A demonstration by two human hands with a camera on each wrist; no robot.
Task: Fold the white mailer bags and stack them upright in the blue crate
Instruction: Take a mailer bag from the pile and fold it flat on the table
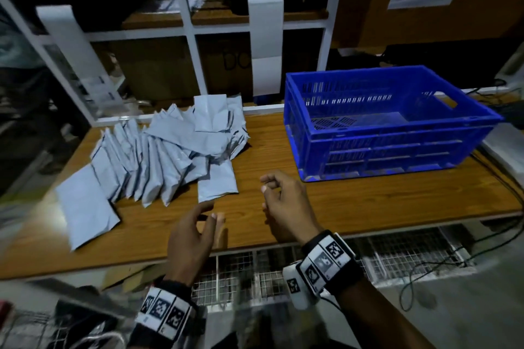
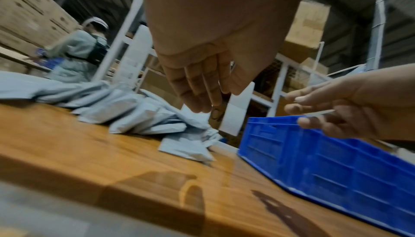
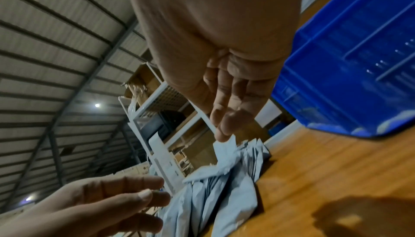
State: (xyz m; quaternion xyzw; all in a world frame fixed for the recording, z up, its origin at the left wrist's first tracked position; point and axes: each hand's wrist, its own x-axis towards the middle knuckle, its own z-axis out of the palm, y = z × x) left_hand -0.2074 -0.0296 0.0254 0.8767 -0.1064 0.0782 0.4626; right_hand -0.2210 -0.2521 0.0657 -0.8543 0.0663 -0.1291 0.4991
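Closest to the camera are the two hands, both hovering over the near edge of the wooden worktop (image 1: 368,201) and neither one holding anything. The left hand (image 1: 195,232) has its fingers loosely curled with the thumb sticking out toward the pile, and the right hand (image 1: 283,204) sits just beside it on the crate side, fingers relaxed and slightly bent, nothing pinched as far as I can see. Both wrists wear bands with black and white marker squares (image 1: 326,261). Just past the left hand is the heap of white mailer bags (image 1: 170,156), a messy fan of them lying flat and overlapping on the worktop, the nearest one (image 1: 217,181) sticking out toward the hands. The hands are near that bag but not touching it. The blue crate (image 1: 397,156) stands on the worktop to the right of the pile, apart from it, just beyond the right hand. Its inside looks bare, though the wrist views are blurry enough that I wouldn't swear to what's on the bottom. Behind the pile and the crate runs a white metal shelf frame (image 1: 192,34) with cardboard boxes on it and a couple of white strips hanging down. In the left wrist view, beyond the pile, another person in a light jacket and white cap (image 2: 83,52) is at a different bench.
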